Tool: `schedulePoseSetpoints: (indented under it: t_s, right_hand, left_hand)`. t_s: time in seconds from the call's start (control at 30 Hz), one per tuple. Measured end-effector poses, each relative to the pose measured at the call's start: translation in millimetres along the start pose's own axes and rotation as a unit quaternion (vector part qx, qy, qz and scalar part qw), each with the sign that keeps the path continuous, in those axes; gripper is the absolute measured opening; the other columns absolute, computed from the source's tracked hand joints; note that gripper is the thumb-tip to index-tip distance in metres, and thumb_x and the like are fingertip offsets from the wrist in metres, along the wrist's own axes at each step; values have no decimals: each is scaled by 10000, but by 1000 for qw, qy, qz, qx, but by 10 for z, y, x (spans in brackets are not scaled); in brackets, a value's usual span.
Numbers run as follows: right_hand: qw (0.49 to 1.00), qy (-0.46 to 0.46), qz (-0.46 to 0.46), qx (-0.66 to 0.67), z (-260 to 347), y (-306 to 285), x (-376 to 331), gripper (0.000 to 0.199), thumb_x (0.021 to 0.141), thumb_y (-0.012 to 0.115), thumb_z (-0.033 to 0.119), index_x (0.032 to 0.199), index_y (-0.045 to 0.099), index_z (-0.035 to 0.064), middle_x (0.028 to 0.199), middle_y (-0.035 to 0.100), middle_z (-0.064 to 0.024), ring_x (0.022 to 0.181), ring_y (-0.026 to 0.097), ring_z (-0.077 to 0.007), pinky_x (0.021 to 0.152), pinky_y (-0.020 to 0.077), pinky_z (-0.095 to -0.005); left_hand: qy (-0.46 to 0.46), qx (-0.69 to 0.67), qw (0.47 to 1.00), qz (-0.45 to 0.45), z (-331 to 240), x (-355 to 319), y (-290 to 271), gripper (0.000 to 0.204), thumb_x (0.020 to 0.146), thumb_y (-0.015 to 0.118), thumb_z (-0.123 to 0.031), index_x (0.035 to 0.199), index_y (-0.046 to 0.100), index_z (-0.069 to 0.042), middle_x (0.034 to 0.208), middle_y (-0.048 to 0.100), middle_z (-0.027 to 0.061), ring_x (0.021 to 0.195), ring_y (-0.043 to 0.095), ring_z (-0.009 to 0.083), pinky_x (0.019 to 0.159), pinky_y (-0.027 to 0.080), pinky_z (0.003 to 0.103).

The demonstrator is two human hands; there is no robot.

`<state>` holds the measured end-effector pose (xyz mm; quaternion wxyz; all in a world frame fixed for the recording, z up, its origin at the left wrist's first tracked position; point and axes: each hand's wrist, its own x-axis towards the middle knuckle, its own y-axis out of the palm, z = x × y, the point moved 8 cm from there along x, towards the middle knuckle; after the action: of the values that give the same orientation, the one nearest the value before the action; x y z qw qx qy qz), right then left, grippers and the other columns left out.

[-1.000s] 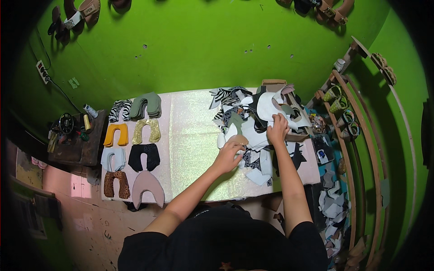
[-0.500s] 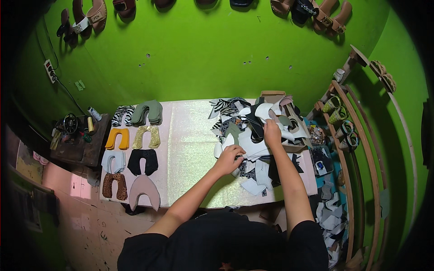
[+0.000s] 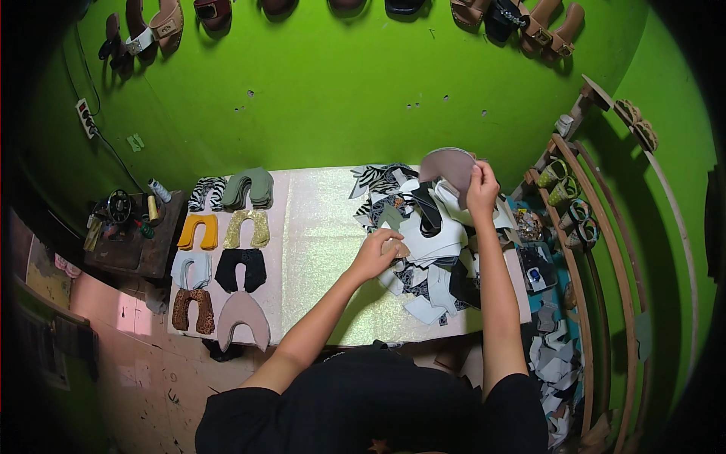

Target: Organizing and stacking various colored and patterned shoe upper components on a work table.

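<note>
My right hand (image 3: 482, 188) is raised over the far right of the table and grips the edge of a curved mauve leather piece (image 3: 451, 168). Below and left of it, my left hand (image 3: 372, 256) has its fingers closed on a small tan piece (image 3: 395, 248) at the pile's left edge. Under both hands spreads a heap of cut leather scraps (image 3: 432, 240) in white, black, grey-green and zebra print. On the table's left side lie sorted stacks of U-shaped pieces, among them a green stack (image 3: 248, 189), a yellow one (image 3: 198, 231) and a mauve one (image 3: 243, 316).
The cloth-covered table (image 3: 314, 250) stands against a green wall. At left is a small dark bench (image 3: 132, 246) with thread spools. A wooden rack (image 3: 605, 280) with sandals rises at right, beside a bin of scraps (image 3: 556, 363). More sandals (image 3: 473, 11) hang above.
My right hand has risen up and to the right, lifting the mauve piece out of the heap. My left hand has shifted slightly left, and a tan piece now shows at its fingers.
</note>
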<state>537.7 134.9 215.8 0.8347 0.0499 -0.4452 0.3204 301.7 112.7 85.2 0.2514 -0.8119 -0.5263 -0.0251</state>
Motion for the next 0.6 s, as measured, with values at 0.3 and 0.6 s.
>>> schedulePoseSetpoints:
  t_s: [0.3, 0.6]
  right_hand:
    - [942, 134, 204, 229, 685, 735, -861, 128, 864, 504, 117, 898, 549, 1, 624, 487, 25, 561, 394, -36, 499, 338, -194]
    - [948, 160, 190, 198, 1125, 1141, -1666, 165, 852, 546, 143, 904, 530, -13, 702, 615, -103, 612, 567, -90, 501, 428, -223]
  left_hand:
    - [-109, -486, 866, -40, 14, -42, -141, 226, 930, 392, -237, 1071, 450, -70, 1090, 517, 38, 946, 532, 146, 865, 400, 297]
    - [-140, -436, 859, -229, 365, -714, -740, 75, 887, 488, -118, 849, 435, -82, 678, 503, -16, 504, 390, 19, 431, 293, 168]
